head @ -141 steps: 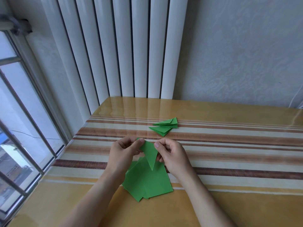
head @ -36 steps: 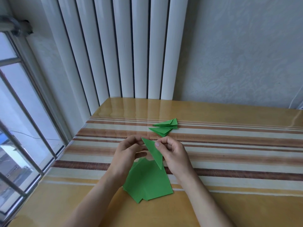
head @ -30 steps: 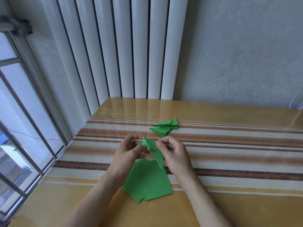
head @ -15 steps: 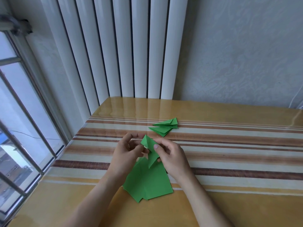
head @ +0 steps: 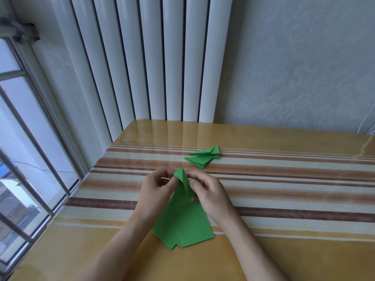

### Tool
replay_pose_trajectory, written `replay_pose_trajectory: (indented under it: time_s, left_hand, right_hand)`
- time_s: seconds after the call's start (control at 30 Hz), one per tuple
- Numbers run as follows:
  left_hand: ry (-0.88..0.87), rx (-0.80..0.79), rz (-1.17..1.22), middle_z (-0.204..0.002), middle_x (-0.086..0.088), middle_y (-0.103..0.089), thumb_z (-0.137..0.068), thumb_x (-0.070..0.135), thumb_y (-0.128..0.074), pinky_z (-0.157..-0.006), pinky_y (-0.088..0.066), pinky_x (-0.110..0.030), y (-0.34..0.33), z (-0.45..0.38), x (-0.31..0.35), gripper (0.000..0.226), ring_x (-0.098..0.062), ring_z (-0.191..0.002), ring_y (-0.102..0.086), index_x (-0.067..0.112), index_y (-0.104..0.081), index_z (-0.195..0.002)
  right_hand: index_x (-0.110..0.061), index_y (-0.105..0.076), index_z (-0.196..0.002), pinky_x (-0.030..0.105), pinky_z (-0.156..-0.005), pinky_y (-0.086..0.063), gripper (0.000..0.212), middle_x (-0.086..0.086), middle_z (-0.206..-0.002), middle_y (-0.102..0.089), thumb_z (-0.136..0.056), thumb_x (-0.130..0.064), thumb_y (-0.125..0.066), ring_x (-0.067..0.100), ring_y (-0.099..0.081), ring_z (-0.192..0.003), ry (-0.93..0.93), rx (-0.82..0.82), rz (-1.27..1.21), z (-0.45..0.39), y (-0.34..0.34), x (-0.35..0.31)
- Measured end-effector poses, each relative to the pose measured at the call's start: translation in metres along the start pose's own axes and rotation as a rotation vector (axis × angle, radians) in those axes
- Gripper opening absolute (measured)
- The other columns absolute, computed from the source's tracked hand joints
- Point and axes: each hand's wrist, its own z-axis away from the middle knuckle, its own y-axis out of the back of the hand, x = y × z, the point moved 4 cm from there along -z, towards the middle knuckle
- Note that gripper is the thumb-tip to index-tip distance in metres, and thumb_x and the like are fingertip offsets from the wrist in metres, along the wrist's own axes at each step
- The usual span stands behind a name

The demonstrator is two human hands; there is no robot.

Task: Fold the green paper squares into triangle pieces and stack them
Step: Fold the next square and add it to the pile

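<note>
Above the squares (head: pixel 183 222), we pinch a half-folded piece (head: pixel 185 182) between left hand (head: pixel 155 191) and right hand (head: pixel 210 192), triangles (head: pixel 204 157) stacked beyond.

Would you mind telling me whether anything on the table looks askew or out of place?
Only slightly: the flat green squares near the table's front edge are fanned with corners poking out, not squared up.
</note>
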Motion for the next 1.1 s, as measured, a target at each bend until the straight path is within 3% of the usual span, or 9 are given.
replay_pose_trajectory:
  time_s: [0.1, 0.27, 0.4, 0.5, 0.67, 0.8, 0.87, 0.97, 1.1]
  left_hand:
    - [-0.022, 0.031, -0.071, -0.069, -0.002, -0.066, -0.095, 0.009, -0.063, -0.057, -0.043, -0.03, 0.002, 0.001, 0.0, 0.015, -0.013, -0.061, -0.055, 0.013, -0.066, -0.081]
    - [-0.174, 0.014, -0.325, -0.061, 0.003, -0.063, -0.086, 0.009, -0.07, -0.05, -0.043, -0.021, -0.005, 0.007, 0.01, 0.018, -0.008, -0.053, -0.055, 0.015, -0.059, -0.073]
    - [-0.226, 0.014, -0.402, -0.067, 0.006, -0.068, -0.086, 0.013, -0.074, -0.055, -0.049, -0.022, -0.004, 0.005, 0.011, 0.019, -0.01, -0.061, -0.063, 0.02, -0.061, -0.073]
    - [-0.208, 0.003, -0.374, -0.067, 0.008, -0.068, -0.09, 0.012, -0.073, -0.055, -0.051, -0.024, -0.002, 0.004, 0.008, 0.019, -0.007, -0.059, -0.062, 0.02, -0.064, -0.076]
    - [-0.161, -0.04, -0.287, -0.063, 0.012, -0.061, -0.095, 0.017, -0.071, -0.055, -0.041, -0.018, -0.003, 0.002, 0.002, 0.016, -0.002, -0.056, -0.051, 0.019, -0.065, -0.081]
    - [-0.069, -0.085, -0.081, -0.076, -0.007, -0.071, -0.099, 0.018, -0.069, -0.061, -0.043, -0.032, 0.0, -0.002, -0.005, 0.005, -0.013, -0.066, -0.057, 0.018, -0.065, -0.097]
    - [-0.036, -0.135, -0.014, -0.075, -0.008, -0.07, -0.102, 0.015, -0.065, -0.06, -0.041, -0.027, -0.002, -0.002, -0.006, 0.005, -0.012, -0.063, -0.056, 0.019, -0.063, -0.105]
    - [-0.082, -0.144, -0.085, -0.076, -0.001, -0.067, -0.102, 0.011, -0.063, -0.062, -0.041, -0.023, -0.003, -0.001, -0.006, 0.012, -0.01, -0.066, -0.054, 0.022, -0.064, -0.105]
    - [-0.207, -0.027, -0.287, -0.084, 0.01, -0.066, -0.092, 0.008, -0.075, -0.064, -0.047, -0.018, -0.001, -0.001, -0.002, 0.021, -0.007, -0.073, -0.06, 0.027, -0.068, -0.095]
  right_hand:
    - [-0.029, -0.076, -0.112, 0.041, -0.091, -0.061, 0.021, -0.008, -0.106, -0.077, -0.108, -0.029, -0.055, 0.011, -0.071, -0.102, 0.042, 0.033, 0.014, 0.0, 0.001, -0.001]
    - [-0.027, -0.071, -0.098, 0.045, -0.085, -0.058, 0.039, 0.0, -0.096, -0.073, -0.092, -0.064, -0.059, 0.021, -0.069, -0.095, 0.06, 0.02, -0.014, 0.002, 0.002, -0.002]
    - [-0.026, -0.071, -0.092, 0.047, -0.084, -0.057, 0.019, 0.004, -0.091, -0.073, -0.09, -0.045, -0.07, 0.017, -0.069, -0.085, 0.048, 0.038, -0.002, 0.0, 0.001, 0.004]
    - [-0.028, -0.073, -0.092, 0.049, -0.086, -0.06, 0.004, -0.001, -0.09, -0.074, -0.095, -0.028, -0.069, 0.021, -0.07, -0.09, 0.029, 0.077, 0.025, -0.004, 0.006, 0.011]
    - [-0.029, -0.073, -0.093, 0.046, -0.087, -0.06, 0.01, -0.004, -0.092, -0.074, -0.098, -0.023, -0.067, 0.018, -0.07, -0.092, 0.013, 0.121, 0.075, -0.005, 0.008, 0.014]
    - [-0.024, -0.072, -0.092, 0.04, -0.08, -0.056, 0.011, -0.001, -0.087, -0.073, -0.1, -0.024, -0.066, 0.019, -0.067, -0.086, -0.002, 0.139, 0.056, -0.005, 0.01, 0.013]
    - [-0.022, -0.071, -0.09, 0.03, -0.071, -0.05, 0.013, -0.004, -0.081, -0.07, -0.101, -0.024, -0.065, 0.01, -0.062, -0.076, 0.007, 0.136, 0.051, -0.004, 0.01, 0.01]
    - [-0.02, -0.07, -0.088, 0.018, -0.064, -0.043, 0.015, -0.013, -0.073, -0.063, -0.101, -0.024, -0.065, 0.002, -0.054, -0.068, 0.019, 0.133, 0.051, -0.002, 0.01, 0.008]
    - [-0.022, -0.07, -0.086, 0.021, -0.068, -0.047, 0.015, -0.014, -0.075, -0.066, -0.1, -0.023, -0.066, 0.003, -0.058, -0.072, 0.048, 0.14, 0.071, -0.003, 0.009, 0.008]
